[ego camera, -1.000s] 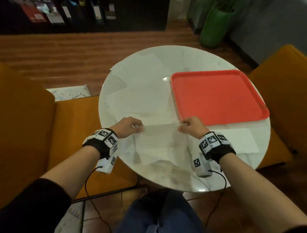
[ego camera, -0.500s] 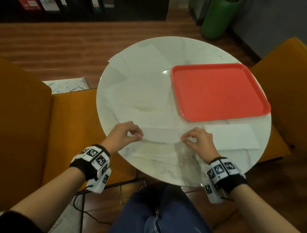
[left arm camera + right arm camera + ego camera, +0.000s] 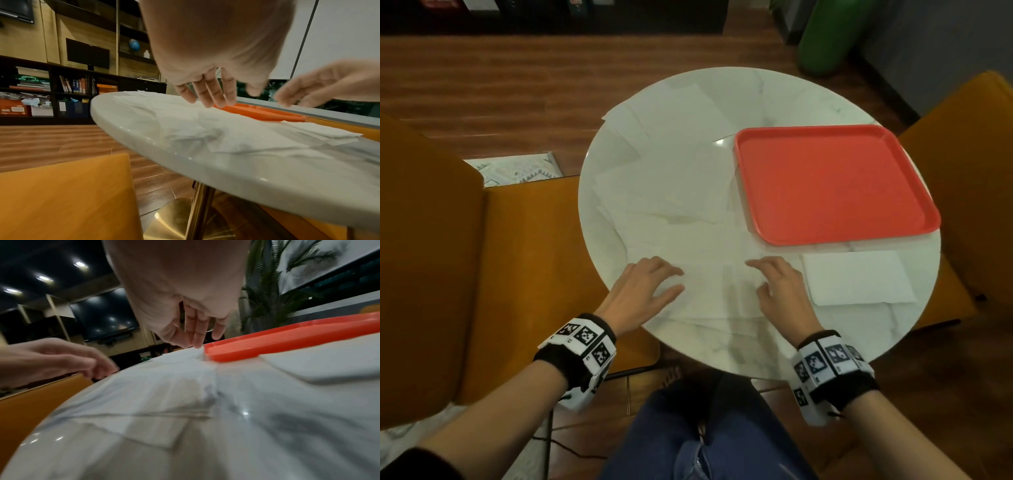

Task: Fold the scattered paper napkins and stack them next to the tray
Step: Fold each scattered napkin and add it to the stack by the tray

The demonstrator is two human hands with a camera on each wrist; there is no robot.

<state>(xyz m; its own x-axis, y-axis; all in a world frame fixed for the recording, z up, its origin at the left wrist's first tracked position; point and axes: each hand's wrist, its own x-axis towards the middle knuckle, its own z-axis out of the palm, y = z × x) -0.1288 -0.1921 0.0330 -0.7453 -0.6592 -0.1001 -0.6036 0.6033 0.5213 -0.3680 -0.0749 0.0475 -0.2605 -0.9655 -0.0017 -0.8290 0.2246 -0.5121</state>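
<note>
— Released: the left hand (image 3: 645, 287) and right hand (image 3: 779, 286) lie flat on the napkin (image 3: 717, 284) at lower centre, no longer pinching its edge as a second ago.

— So the fold is down. Count?

— One tray (image 3: 828, 181), one folded stack (image 3: 856, 282) below it; several loose sheets, too overlapped to count.

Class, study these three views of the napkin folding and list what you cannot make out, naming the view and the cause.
- How many napkins lie on the table: head view, white sheets overlap and blend into the pale top.
- Whether the left hand touches the paper: left wrist view, the palm blocks it.
- Near napkin edges: right wrist view, blurred.
- The tray floor: wrist views, too low an angle.
</note>
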